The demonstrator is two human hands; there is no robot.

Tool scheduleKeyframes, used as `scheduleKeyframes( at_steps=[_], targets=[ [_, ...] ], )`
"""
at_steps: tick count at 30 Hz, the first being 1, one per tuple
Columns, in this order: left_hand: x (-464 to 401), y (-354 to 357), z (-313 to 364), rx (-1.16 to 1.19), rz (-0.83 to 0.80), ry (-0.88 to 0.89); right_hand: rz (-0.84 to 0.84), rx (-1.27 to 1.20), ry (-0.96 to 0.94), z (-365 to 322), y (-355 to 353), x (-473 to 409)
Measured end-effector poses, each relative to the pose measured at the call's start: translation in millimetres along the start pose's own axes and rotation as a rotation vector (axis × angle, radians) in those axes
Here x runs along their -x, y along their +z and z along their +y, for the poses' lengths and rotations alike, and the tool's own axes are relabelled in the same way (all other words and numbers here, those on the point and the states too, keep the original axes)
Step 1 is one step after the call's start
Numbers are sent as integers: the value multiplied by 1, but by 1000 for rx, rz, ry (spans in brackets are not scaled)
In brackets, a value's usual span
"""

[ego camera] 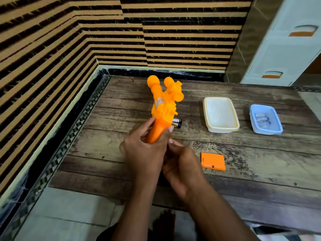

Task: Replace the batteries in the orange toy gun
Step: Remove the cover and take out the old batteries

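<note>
My left hand [145, 150] grips the handle of the orange toy gun [163, 105], which points up and away over the wooden table [243, 180]. My right hand [182, 164] is curled just behind and under the handle's end; what its fingers hold is hidden. Two dark batteries [177, 123] lie on the table right beside the gun. The orange battery cover [213, 161] lies flat to the right of my hands. A blue tray [271, 129] at the right holds a few batteries [262, 119].
A cream rectangular tray [208, 108] sits between the gun and the blue tray. Striped walls close the left and back sides. A white drawer cabinet [284, 49] stands at the back right. A foot [165, 221] shows on the floor below the table's front edge.
</note>
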State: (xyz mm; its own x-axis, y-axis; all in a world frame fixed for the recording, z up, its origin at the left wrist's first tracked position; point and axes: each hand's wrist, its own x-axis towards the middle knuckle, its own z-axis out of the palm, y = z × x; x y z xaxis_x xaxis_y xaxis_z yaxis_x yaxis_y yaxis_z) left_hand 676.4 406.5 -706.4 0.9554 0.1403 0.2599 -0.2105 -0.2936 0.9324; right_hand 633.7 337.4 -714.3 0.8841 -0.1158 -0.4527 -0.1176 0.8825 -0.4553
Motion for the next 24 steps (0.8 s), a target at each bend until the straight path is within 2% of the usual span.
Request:
scheduleKeyframes(
  at_steps=[4,8,14,18,21,24],
  targets=[
    [3,4,2,-74,-13,60,37,-39,18,1,-3,-1],
    [2,4,2,-21,13,14,-31,42,-33,1,-6,-1],
    [-1,-1,7,136,84,-80,24,610,-359,-3,-8,0],
    [-3,-2,6,150,160,-110,115,1187,-767,-16,-15,-5],
    [-9,-4,-2,155,214,-183,158,1426,-1004,-27,-16,-12],
    [-10,-7,-12,168,240,-247,209,1641,-991,-32,-23,-27]
  ],
)
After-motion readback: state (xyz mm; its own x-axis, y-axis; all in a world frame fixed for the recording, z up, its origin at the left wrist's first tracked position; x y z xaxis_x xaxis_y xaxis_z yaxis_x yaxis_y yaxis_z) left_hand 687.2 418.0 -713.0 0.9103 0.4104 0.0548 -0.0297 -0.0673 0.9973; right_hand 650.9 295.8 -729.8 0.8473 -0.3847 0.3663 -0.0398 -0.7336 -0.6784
